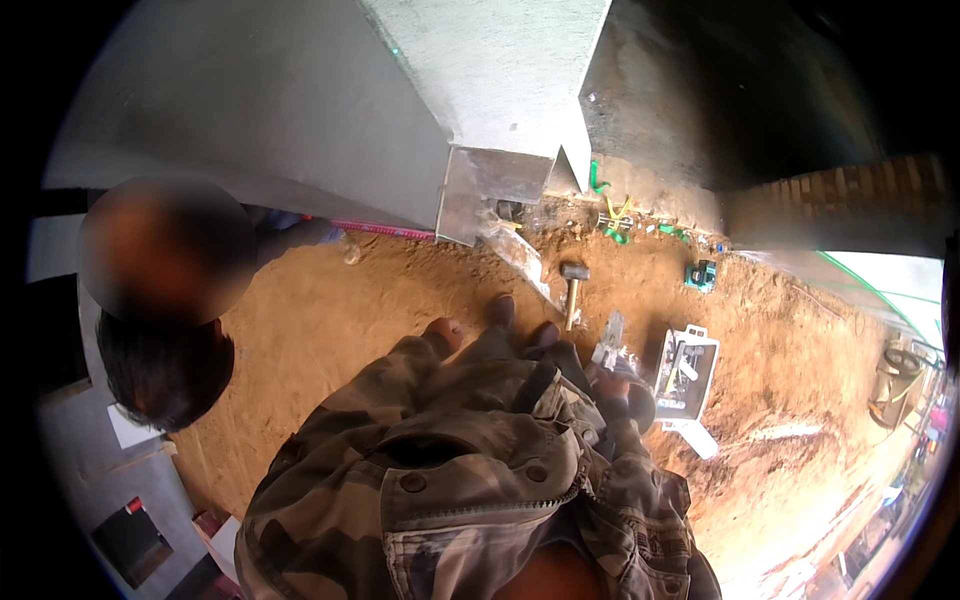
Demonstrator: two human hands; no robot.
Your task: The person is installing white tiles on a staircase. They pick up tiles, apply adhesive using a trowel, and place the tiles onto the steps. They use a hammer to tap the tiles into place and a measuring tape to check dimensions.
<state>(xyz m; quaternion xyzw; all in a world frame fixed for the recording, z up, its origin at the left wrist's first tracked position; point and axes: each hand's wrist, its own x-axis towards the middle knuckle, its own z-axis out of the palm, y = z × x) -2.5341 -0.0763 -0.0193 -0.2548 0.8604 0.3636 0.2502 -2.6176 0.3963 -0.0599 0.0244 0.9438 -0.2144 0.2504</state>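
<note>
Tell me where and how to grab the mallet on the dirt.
The mallet is probably best gripped by its slim, pale handle, from the person's side: that end points toward the person, while the bulky dark head sits at the far end.

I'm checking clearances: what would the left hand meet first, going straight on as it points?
In the picture, the left hand points roughly toward the wearer's left foot, likely first in line. The foot seems lower, though, so the hand might pass above it.

One grey flat tool (pixel 609 337), one mallet (pixel 572 292), one white crate (pixel 711 372), one teal-and-black device (pixel 701 275), one co-worker (pixel 165 375)
</note>
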